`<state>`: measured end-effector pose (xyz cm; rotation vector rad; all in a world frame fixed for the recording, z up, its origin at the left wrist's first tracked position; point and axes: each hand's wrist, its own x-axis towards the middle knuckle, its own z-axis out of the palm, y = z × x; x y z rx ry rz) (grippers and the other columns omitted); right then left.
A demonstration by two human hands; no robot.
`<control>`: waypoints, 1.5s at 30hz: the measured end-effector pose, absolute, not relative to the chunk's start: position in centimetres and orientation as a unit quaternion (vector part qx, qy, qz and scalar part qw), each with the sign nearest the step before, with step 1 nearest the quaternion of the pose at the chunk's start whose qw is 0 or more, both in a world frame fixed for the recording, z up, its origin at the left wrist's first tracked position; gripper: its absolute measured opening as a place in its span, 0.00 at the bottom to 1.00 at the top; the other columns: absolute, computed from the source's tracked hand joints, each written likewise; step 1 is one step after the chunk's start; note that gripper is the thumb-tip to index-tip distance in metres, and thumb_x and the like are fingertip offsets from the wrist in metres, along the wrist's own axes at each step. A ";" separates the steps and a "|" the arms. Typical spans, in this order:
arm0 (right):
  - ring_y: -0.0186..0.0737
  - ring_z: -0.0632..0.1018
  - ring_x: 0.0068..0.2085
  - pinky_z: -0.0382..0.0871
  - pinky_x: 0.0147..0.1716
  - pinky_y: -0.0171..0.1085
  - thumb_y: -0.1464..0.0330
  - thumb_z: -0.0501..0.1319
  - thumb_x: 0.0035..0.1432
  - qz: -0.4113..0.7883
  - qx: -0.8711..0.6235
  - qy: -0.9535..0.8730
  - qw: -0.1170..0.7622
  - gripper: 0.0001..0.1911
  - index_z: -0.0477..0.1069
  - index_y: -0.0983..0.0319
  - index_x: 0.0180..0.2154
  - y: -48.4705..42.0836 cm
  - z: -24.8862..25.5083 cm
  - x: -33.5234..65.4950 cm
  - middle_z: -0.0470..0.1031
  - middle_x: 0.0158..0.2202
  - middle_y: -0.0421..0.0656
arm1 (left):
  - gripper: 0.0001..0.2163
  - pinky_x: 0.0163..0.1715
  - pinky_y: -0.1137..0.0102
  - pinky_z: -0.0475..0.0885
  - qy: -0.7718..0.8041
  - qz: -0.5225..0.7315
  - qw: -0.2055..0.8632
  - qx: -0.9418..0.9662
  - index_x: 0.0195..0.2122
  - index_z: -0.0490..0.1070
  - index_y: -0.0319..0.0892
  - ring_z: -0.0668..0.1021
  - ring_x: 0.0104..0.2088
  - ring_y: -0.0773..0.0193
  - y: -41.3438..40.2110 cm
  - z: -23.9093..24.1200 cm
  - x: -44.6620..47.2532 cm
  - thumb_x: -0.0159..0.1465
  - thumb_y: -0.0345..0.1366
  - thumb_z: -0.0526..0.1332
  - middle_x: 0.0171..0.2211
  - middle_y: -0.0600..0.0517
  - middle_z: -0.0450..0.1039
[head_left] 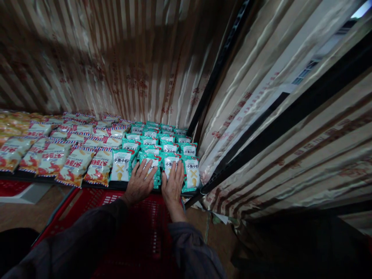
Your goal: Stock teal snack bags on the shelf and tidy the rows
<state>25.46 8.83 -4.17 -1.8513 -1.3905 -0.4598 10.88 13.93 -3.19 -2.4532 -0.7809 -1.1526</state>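
Note:
Teal-and-white snack bags (pixel 120 164) stand in several rows at the right end of a dark shelf (pixel 43 177). My left hand (pixel 141 182) lies with its fingers spread against the front of one teal bag in the front row. Beside it, my right hand (pixel 173 182) rests flat on the neighbouring bag, fingers stretched upward. Neither hand is wrapped round a bag. Another teal bag (pixel 192 174) stands just right of my right hand, at the shelf's end. To the left, red-white-and-blue edged snack bags (pixel 74 166) lean in rows beside the teal ones.
Below the shelf sits a red plastic basket (pixel 87 201) under my forearms. Yellow packets (pixel 11 124) lie at the far left. Striped curtain-like sheeting (pixel 130 58) hangs behind and to the right. Black metal posts (pixel 215 73) and a bar (pixel 261 135) frame the right side.

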 end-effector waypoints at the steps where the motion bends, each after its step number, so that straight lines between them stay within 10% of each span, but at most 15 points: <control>1: 0.52 0.47 0.68 0.55 0.59 0.56 0.60 0.48 0.65 -0.180 -0.725 -0.545 0.381 0.33 0.42 0.66 0.66 8.9 -4.2 25.5 0.46 0.67 0.59 | 0.23 0.61 0.50 0.55 -0.277 -0.402 0.166 -0.857 0.59 0.62 0.41 0.53 0.67 0.49 13.9 -3.1 10.9 0.60 0.31 0.57 0.61 0.40 0.62; 45: 0.59 0.42 0.68 0.54 0.58 0.61 0.68 0.51 0.62 -0.200 -0.789 -0.468 0.345 0.29 0.52 0.63 0.63 5.2 -2.1 29.6 0.34 0.69 0.56 | 0.21 0.63 0.55 0.52 -0.150 -0.361 0.176 -0.904 0.57 0.67 0.51 0.62 0.63 0.53 12.2 -2.5 12.1 0.61 0.44 0.60 0.60 0.49 0.65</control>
